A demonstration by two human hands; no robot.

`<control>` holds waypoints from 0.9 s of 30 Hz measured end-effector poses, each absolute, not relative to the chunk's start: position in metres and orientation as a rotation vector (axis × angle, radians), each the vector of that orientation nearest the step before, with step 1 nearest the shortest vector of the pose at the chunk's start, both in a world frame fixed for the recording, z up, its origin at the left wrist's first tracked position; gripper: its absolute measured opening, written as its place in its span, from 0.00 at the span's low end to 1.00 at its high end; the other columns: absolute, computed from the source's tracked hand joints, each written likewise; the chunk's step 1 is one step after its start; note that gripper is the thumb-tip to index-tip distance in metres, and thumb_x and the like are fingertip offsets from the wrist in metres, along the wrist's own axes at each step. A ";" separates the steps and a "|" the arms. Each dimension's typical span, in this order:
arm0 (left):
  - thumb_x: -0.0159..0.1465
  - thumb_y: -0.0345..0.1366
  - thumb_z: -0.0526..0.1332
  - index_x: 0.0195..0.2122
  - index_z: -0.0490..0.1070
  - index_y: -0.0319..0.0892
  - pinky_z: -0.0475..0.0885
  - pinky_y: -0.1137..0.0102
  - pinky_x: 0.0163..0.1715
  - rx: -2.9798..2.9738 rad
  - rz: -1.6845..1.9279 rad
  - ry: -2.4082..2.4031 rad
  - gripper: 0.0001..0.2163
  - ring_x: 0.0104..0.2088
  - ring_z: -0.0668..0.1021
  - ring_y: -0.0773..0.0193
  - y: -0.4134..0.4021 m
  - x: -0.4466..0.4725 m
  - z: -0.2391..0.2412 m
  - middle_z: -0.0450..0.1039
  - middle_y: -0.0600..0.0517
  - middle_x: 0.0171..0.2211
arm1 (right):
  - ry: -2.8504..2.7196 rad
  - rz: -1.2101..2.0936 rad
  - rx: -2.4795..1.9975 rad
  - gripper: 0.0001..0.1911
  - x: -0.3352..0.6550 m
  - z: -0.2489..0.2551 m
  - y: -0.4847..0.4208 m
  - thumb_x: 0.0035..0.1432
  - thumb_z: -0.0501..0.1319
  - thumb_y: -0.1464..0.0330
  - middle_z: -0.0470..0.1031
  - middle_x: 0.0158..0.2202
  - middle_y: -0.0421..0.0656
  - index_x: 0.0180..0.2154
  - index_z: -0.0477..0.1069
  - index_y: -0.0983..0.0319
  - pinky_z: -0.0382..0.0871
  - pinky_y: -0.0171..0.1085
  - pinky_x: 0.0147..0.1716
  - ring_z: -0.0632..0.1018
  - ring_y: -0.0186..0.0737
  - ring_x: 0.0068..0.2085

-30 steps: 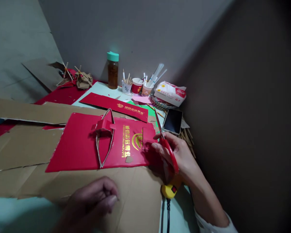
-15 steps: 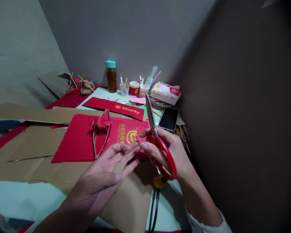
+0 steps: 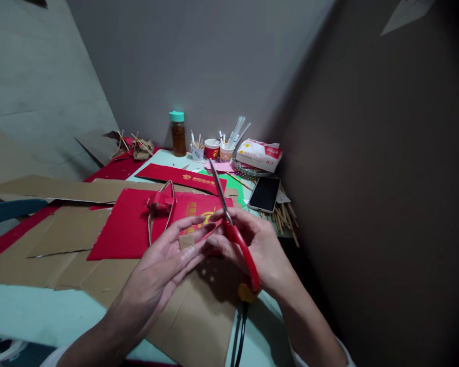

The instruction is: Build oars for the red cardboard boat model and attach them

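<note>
A small brown piece of cardboard (image 3: pixel 186 241) lies against the fingers of my left hand (image 3: pixel 156 272), with the thumb along its edge. My right hand (image 3: pixel 258 244) grips red-handled scissors (image 3: pixel 246 257), their blades pointing up and away. The right fingertips come close to the left fingers; whether they touch is unclear. Beneath and beyond the hands is a red cardboard sheet (image 3: pixel 117 227) with gold print, partly covered by them. On it stands a small folded red cardboard shape (image 3: pixel 162 205) with a thin cardboard frame.
Brown cardboard (image 3: pixel 199 316) spreads over the table. At the back stand a bottle (image 3: pixel 178 137), several paper cups (image 3: pixel 212 149) with sticks and pens, and a tissue pack (image 3: pixel 260 154). A phone (image 3: pixel 264 194) lies right, beside wooden sticks (image 3: pixel 285 219). A black cable (image 3: pixel 241 331) runs toward me.
The scissors have turned, so their handles now appear edge-on and the blades lean further left. My left fingers have drawn nearer the right hand. The camera view has shifted slightly.
</note>
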State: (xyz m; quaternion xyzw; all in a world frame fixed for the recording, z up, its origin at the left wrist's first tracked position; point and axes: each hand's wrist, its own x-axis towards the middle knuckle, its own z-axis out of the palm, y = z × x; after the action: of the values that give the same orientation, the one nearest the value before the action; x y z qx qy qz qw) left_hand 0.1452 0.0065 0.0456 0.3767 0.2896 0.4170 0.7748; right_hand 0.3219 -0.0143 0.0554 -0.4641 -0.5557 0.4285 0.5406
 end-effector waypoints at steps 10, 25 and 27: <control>0.70 0.44 0.58 0.35 0.72 0.44 0.61 0.80 0.15 1.195 0.867 1.104 0.11 0.14 0.66 0.74 -0.004 0.105 0.038 0.73 0.57 0.20 | -1.501 0.591 -1.641 0.08 0.323 0.032 0.001 0.55 0.65 0.73 0.81 0.31 0.40 0.40 0.76 0.60 0.65 0.36 0.33 0.79 0.42 0.32; 0.69 0.47 0.58 0.26 0.68 0.48 0.61 0.70 0.24 1.622 0.718 1.075 0.15 0.20 0.65 0.65 -0.006 0.098 0.008 0.65 0.57 0.19 | -1.741 0.618 -1.737 0.15 0.286 0.021 0.008 0.53 0.63 0.78 0.68 0.27 0.35 0.42 0.65 0.59 0.50 0.35 0.27 0.66 0.38 0.26; 0.69 0.50 0.57 0.29 0.71 0.48 0.55 0.70 0.19 1.512 0.716 1.039 0.16 0.18 0.61 0.66 -0.007 0.098 0.005 0.68 0.56 0.20 | -1.765 0.600 -1.732 0.16 0.284 0.017 0.007 0.52 0.61 0.79 0.65 0.28 0.35 0.41 0.63 0.59 0.48 0.35 0.27 0.63 0.37 0.27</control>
State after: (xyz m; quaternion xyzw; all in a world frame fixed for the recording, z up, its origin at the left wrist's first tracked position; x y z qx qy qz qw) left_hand 0.0975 -0.0072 0.0046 0.6395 0.4396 0.3031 0.5532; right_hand 0.2844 0.0072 0.0173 -0.6504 -0.6631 0.2255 0.2940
